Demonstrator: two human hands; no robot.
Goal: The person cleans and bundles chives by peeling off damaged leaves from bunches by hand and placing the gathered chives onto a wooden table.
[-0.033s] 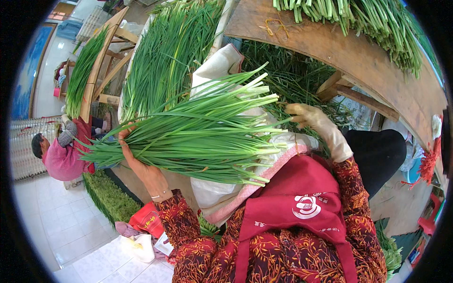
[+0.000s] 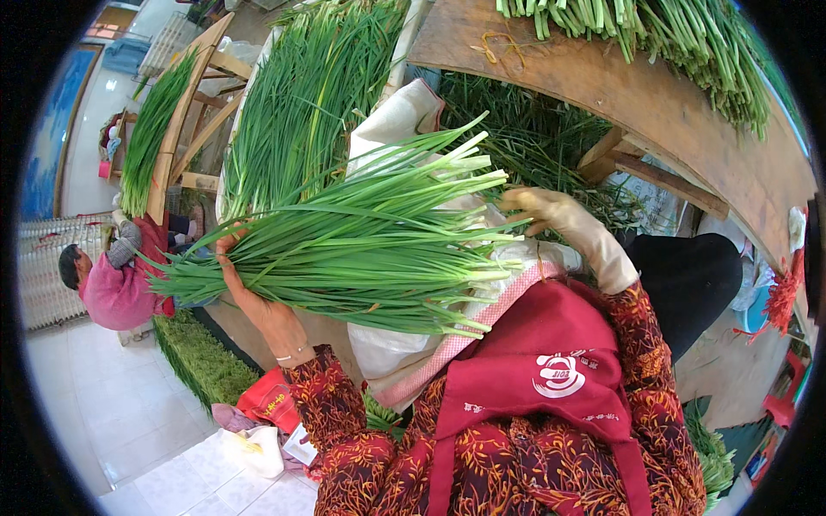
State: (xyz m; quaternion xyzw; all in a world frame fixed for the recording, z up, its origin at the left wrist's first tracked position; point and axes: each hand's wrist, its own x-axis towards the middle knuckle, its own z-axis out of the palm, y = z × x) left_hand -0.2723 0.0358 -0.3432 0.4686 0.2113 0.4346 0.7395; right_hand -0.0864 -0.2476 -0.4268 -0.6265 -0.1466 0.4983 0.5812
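A large loose bunch of garlic chives [image 2: 370,249] lies across my lap, its pale stem ends to the right and its green leaf tips to the left. My bare left hand [image 2: 251,301], with a bracelet at the wrist, is closed round the leafy end; some of its fingers are hidden behind the leaves. My right hand [image 2: 572,228] wears a pale, stained glove and hovers just beside the stem ends, fingers stretched out and holding nothing. Beneath the bunch, a white woven sack [image 2: 391,357] with a pink checked edge covers my lap.
More chives [image 2: 310,103] fill a long white-edged tray ahead. A wooden table [image 2: 551,64] with bundled stems curves along the right. Loose green trimmings [image 2: 508,107] lie below it. At the left, a person in pink [image 2: 120,292] sits by a plank bench [image 2: 176,129] with chives.
My right hand has shifted slightly left, closer to the stem ends. My left hand and the bunch stay where they were.
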